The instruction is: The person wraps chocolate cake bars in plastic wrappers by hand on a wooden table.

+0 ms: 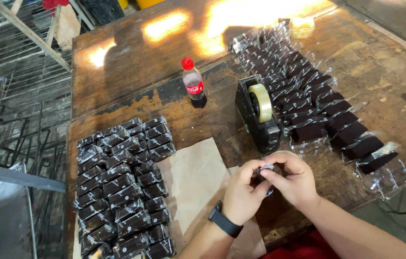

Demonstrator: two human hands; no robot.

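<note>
Both hands, left hand (241, 194) and right hand (293, 178), are pinching a clear-wrapped brownie (264, 169) lower centre; folding tight before reaching for the tape dispenser (257, 113) probably helps.

both forearms are brought in from below and angled toward each other. the left hand (242, 192) is curled, its fingers (253, 169) bent inward and pinched against those of the right hand (295, 178). the right fingers (271, 175) are closed thumb to fingertip, just touching the left ones.
</note>
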